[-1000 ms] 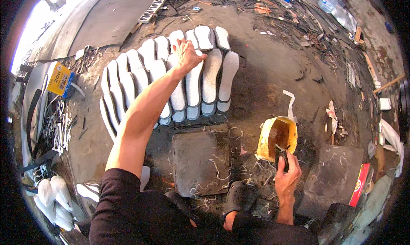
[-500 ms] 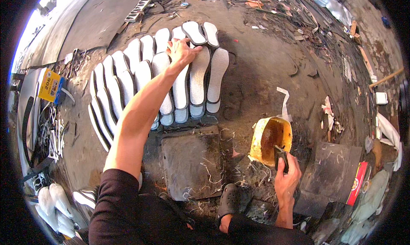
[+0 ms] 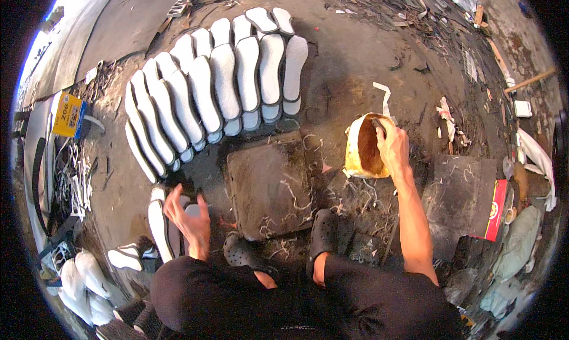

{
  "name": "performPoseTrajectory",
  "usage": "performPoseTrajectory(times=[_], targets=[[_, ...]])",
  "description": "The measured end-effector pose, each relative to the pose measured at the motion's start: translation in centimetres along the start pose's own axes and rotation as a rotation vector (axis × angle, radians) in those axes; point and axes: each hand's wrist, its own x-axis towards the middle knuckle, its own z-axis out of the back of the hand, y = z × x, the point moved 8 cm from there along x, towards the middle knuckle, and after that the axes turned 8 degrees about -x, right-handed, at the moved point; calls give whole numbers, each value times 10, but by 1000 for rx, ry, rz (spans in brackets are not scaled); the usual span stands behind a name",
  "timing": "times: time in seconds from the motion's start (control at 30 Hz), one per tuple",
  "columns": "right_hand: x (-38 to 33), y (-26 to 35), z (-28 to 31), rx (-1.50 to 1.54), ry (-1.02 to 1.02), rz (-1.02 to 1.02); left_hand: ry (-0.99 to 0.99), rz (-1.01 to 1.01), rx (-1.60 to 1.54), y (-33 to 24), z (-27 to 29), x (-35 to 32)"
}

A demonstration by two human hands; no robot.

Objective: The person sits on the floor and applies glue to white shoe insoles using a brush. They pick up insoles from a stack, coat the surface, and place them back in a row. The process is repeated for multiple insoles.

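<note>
My right hand (image 3: 394, 145) is closed at the far rim of a yellowish-white tub (image 3: 354, 153) with a brown-coated inside. A short dark tool (image 3: 379, 124), mostly hidden by the fingers, is in its grip. My left hand (image 3: 191, 221) is blurred, fingers apart and empty, just above white-topped shoe soles (image 3: 157, 224) on the ground by my left knee. Ahead, shoe soles (image 3: 223, 82) with white upper faces and dark edges lie overlapped in curved rows. A dark flat slab (image 3: 269, 180) lies between the rows and my feet.
At left are a yellow and blue box (image 3: 69, 116) and white scraps (image 3: 76, 189). White wrapped bundles (image 3: 89, 278) sit lower left. On the right lie a dark sheet (image 3: 456, 203), a red box (image 3: 498, 209) and a wooden stick (image 3: 532, 80). Offcuts litter the ground.
My left hand has left the far soles and come back to the lower left. My right hand has moved up to the tub's far rim, carrying the dark tool. The view has shifted.
</note>
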Motion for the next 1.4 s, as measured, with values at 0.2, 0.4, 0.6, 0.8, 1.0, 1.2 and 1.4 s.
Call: performPoseTrajectory(times=[0.2,0.4,0.6,0.8,1.0,1.2,1.4], targets=[[-15,-50,4,268,97,-174,242,207,192,92,23,-143],[-101,-106,12,417,159,-382,188,209,151,120,26,-146],[-121,99,82,950,433,-124,155,253,143,128,42,-143],[-76,171,144,1019,180,-17,-6,160,-228,16,7,-97],[-80,232,-21,1015,266,54,409,24,-398,-61,-103,-98],[-131,226,-117,453,206,74,535,-62,-234,-69,-97,-143],[-68,256,-124,242,247,379,654,36,-316,-50,-81,-170]])
